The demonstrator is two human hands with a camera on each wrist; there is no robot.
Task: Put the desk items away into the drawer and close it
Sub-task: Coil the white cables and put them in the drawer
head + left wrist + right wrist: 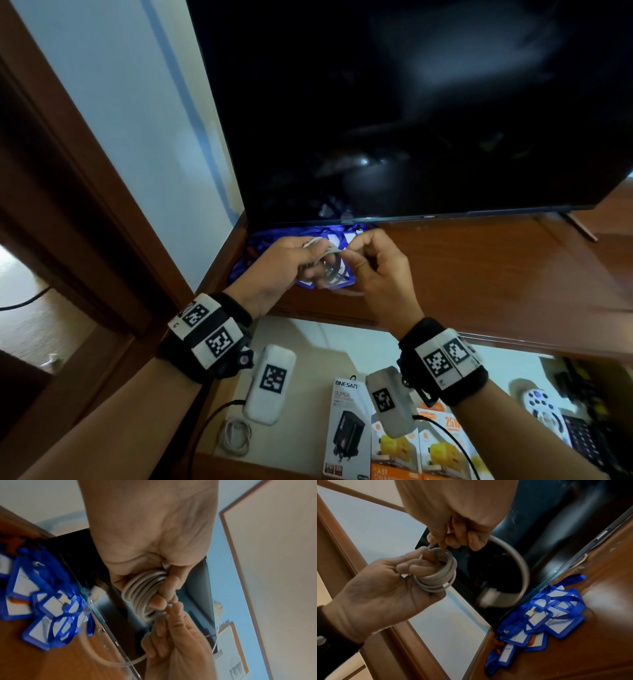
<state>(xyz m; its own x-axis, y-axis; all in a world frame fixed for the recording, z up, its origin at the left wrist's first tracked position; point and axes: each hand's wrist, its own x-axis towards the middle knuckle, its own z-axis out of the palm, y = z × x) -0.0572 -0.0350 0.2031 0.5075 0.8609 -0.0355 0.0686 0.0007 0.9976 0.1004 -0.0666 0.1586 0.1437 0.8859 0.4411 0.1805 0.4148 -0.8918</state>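
Looming over everything is the big dark TV [411, 102], so I'll place stuff relative to that. It stands on the brown wooden desk [479, 267], which runs under its bottom edge and out toward the person. Below the front of the desk, farther from the TV, the drawer [342, 346] is pulled open, with a pale bottom. Lying in it are a black-and-white charger box [347, 431], orange charger boxes [442, 442] beside that, and a small coiled white cord [236, 437] at the drawer's left end.

Right under the TV's lower left corner there's a pile of blue badge holders [544, 616] with blue lanyards, sitting on the desk.

Both hands are held up just in front of that pile, below the TV's bottom edge. The left hand [284, 270] has its fingers curled around a coil of white cable [436, 574], several loops bunched together, so that grip is clenched on the coil. The right hand [380, 274] pinches the loose run of the same cable right next to the coil, grip closed on it. From there the free tail curves away in a wide arc in front of the TV screen, ending in a blurred white plug [489, 597].
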